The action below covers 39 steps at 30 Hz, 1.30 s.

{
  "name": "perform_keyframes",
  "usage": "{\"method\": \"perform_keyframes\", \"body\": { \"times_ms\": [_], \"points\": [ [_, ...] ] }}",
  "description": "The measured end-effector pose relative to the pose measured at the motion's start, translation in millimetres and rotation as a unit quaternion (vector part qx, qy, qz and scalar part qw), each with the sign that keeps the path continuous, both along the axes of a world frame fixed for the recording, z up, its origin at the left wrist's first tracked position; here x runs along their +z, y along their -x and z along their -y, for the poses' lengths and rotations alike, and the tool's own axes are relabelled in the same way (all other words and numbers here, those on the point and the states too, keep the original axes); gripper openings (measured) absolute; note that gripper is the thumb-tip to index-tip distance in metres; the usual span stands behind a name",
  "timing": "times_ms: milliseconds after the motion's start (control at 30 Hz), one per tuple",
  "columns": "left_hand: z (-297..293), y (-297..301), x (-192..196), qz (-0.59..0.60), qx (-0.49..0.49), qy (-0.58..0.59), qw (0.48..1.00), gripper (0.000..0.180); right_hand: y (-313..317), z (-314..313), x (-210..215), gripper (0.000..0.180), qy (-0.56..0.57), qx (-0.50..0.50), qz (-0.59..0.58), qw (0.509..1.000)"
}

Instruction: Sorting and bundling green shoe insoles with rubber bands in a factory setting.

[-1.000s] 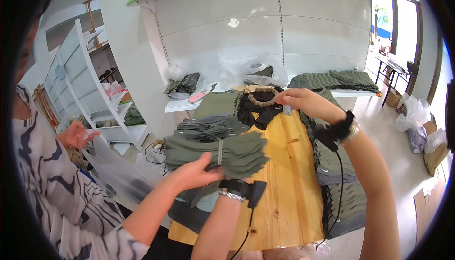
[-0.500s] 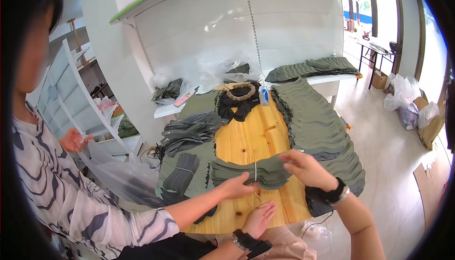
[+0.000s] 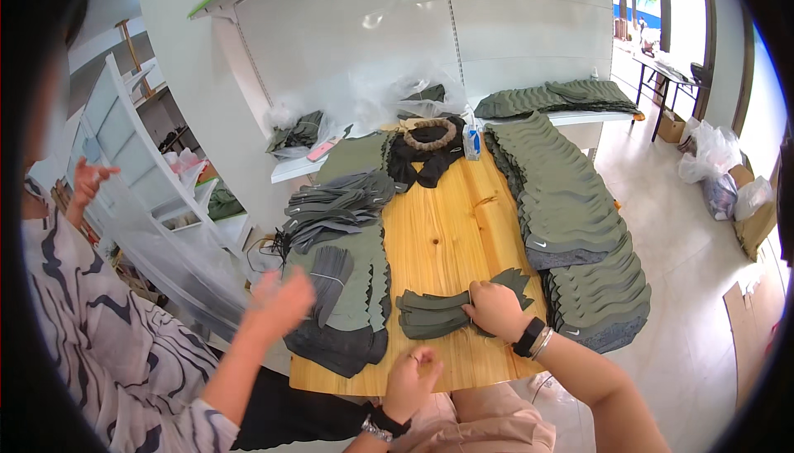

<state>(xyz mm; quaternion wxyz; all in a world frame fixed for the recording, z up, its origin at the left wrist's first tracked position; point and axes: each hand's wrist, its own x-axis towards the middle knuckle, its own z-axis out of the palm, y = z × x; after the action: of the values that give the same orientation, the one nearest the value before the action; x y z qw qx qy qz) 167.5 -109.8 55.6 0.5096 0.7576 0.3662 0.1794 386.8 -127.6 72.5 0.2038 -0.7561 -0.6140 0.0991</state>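
Observation:
A small bundle of olive-green socks (image 3: pixel 438 311) lies on the wooden table (image 3: pixel 451 230) near its front edge. My right hand (image 3: pixel 496 311), with a black watch and bracelets on the wrist, presses down on the bundle's right end and grips it. At the table's front edge my left hand (image 3: pixel 413 377) hovers with its fingers curled shut; I see nothing in it. A co-worker's hand (image 3: pixel 281 304), blurred, hangs over the left sock pile on a striped sleeve (image 3: pixel 124 370).
Long overlapping rows of olive socks (image 3: pixel 571 230) cover the table's right side, and grey and olive piles (image 3: pixel 339 288) cover the left. A black garment with a braided ring (image 3: pixel 430 140) and a small bottle (image 3: pixel 472 142) sit at the far end. White shelving (image 3: pixel 141 180) stands left.
My right hand came back from the far end of the table to the sock bundle and now holds it. The co-worker's hand has lifted off the bundle and moved left.

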Motion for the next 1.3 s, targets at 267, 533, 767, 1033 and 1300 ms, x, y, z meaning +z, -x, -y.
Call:
{"method": "perform_keyframes", "body": {
  "times_ms": [267,533,767,1033,1300],
  "points": [
    [-47.1,-59.4,17.1,-0.194,-0.018,-0.401,0.895,0.083,19.3,7.6,-25.0,0.03,-0.039,-0.086,0.073,0.993],
    [-65.9,-90.4,2.6,-0.237,-0.143,-0.505,0.817,0.086,36.0,7.2,-30.4,0.015,-0.103,-0.142,0.11,0.978],
    [-66.2,-106.2,-17.0,-0.22,-0.15,-0.451,0.852,0.046,28.1,3.6,-31.9,0.013,-0.124,-0.15,0.052,0.98],
    [-50.5,-97.1,-6.3,-0.196,-0.099,-0.428,0.877,0.05,11.8,26.8,4.9,0.016,-0.054,-0.195,-0.313,0.928],
    [-60.8,-100.3,4.4,-0.21,-0.09,-0.356,0.906,0.055,5.1,67.8,-13.6,0.012,0.006,-0.118,-0.682,0.722]
  ]
}}
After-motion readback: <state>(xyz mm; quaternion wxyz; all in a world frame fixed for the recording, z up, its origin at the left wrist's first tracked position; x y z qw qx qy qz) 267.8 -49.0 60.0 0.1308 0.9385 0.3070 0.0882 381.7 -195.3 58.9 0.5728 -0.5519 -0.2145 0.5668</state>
